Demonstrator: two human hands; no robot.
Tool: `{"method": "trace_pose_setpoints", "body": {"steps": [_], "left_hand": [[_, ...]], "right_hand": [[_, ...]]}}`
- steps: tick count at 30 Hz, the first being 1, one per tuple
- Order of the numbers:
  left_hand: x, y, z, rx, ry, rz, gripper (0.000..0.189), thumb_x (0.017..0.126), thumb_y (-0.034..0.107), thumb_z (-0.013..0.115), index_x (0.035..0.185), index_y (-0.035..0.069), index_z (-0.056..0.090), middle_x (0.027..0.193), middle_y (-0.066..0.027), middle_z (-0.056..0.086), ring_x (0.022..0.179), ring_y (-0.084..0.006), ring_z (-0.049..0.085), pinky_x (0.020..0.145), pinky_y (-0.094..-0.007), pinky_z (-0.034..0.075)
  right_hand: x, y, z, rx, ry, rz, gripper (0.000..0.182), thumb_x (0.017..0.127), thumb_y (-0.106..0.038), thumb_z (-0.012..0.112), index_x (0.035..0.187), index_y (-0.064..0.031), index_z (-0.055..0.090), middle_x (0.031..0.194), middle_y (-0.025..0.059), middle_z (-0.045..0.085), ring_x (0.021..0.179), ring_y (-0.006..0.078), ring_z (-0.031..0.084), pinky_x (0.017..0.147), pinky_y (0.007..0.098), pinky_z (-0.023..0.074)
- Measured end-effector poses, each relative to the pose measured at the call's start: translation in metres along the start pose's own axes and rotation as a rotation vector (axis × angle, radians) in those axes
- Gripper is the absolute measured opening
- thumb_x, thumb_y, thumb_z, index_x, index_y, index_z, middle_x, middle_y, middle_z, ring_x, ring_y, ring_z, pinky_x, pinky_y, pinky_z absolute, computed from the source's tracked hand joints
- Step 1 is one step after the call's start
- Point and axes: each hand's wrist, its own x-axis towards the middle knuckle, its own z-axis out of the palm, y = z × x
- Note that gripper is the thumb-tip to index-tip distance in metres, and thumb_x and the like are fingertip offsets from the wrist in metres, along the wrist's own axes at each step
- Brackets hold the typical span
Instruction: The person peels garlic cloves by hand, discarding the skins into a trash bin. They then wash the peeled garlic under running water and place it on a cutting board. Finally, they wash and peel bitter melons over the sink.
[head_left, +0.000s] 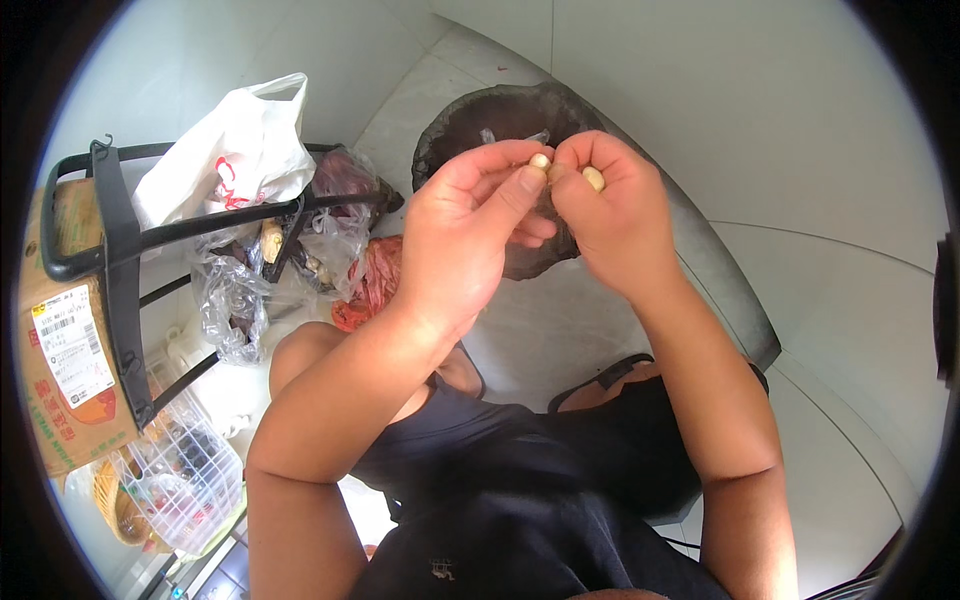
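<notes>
Between the thumb and index finger of my left hand (469, 225) is a small pale clove, seemingly garlic (539, 161). My right hand (619, 210) is close beside it, with its thumb and index fingertips pinched together near that clove. A second pale clove (593, 178) sits in the curl of my right fingers, partly covered by them. Both hands are raised over a bin lined with a dark plastic bag (442, 124). My hands hide part of its opening, and some clear plastic shows inside.
On the left stands a black rack (120, 225) holding a cardboard box (67, 450) and a white plastic bag (217, 142). Clear bags (232, 307), a red bag (379, 270) and a white plastic basket (187, 480) are nearby. Pale panels (750, 112) rise on the right.
</notes>
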Motion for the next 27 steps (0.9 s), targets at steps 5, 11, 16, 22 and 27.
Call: {"method": "trace_pose_setpoints", "body": {"steps": [5, 11, 16, 22, 27], "left_hand": [[0.002, 0.004, -0.001, -0.165, 0.031, -0.06, 0.028, 0.107, 0.021, 0.061, 0.129, 0.003, 0.062, 0.113, -0.0122, 0.072, 0.073, -0.0142, 0.064, 0.069, -0.0294, 0.055], [0.006, 0.004, -0.011, -0.251, 0.036, -0.097, 0.023, 0.107, 0.021, 0.06, 0.123, 0.004, 0.062, 0.113, -0.0121, 0.072, 0.07, -0.0137, 0.062, 0.066, -0.0284, 0.052], [0.007, 0.004, -0.014, -0.292, -0.039, -0.128, 0.025, 0.107, 0.019, 0.059, 0.124, 0.001, 0.064, 0.112, -0.0107, 0.072, 0.071, -0.0129, 0.06, 0.068, -0.0277, 0.051], [0.001, 0.003, -0.003, 0.05, -0.006, 0.162, 0.033, 0.1, 0.014, 0.072, 0.129, -0.001, 0.068, 0.107, -0.0023, 0.072, 0.086, -0.0057, 0.063, 0.072, -0.0223, 0.052], [0.001, 0.013, -0.003, 0.249, 0.021, 0.187, 0.03, 0.099, 0.013, 0.073, 0.126, -0.001, 0.069, 0.105, -0.0038, 0.073, 0.084, -0.0064, 0.065, 0.069, -0.0222, 0.054]], "right_hand": [[0.005, 0.003, -0.003, 0.212, 0.076, 0.082, 0.014, 0.094, -0.016, 0.068, 0.091, -0.0027, 0.068, 0.08, -0.0024, 0.065, 0.074, 0.0047, 0.056, 0.065, 0.0239, 0.0474], [0.007, 0.009, -0.003, -0.156, 0.098, -0.241, 0.021, 0.098, -0.019, 0.069, 0.109, -0.0019, 0.076, 0.084, 0.0021, 0.072, 0.076, 0.01, 0.063, 0.069, 0.0265, 0.0508], [0.006, 0.011, 0.003, 0.013, 0.012, -0.236, 0.019, 0.098, -0.017, 0.071, 0.109, -0.0028, 0.076, 0.089, 0.0044, 0.076, 0.077, 0.0116, 0.066, 0.071, 0.0276, 0.0523], [0.0, -0.004, 0.004, 0.007, 0.08, -0.121, 0.016, 0.096, -0.018, 0.074, 0.101, -0.0033, 0.076, 0.082, -0.0011, 0.072, 0.073, 0.0056, 0.061, 0.064, 0.0241, 0.0485], [-0.001, 0.0, -0.001, -0.049, 0.082, -0.174, 0.015, 0.093, -0.017, 0.076, 0.097, -0.0022, 0.076, 0.078, -0.0033, 0.069, 0.07, 0.0028, 0.057, 0.06, 0.0225, 0.0451]]}}
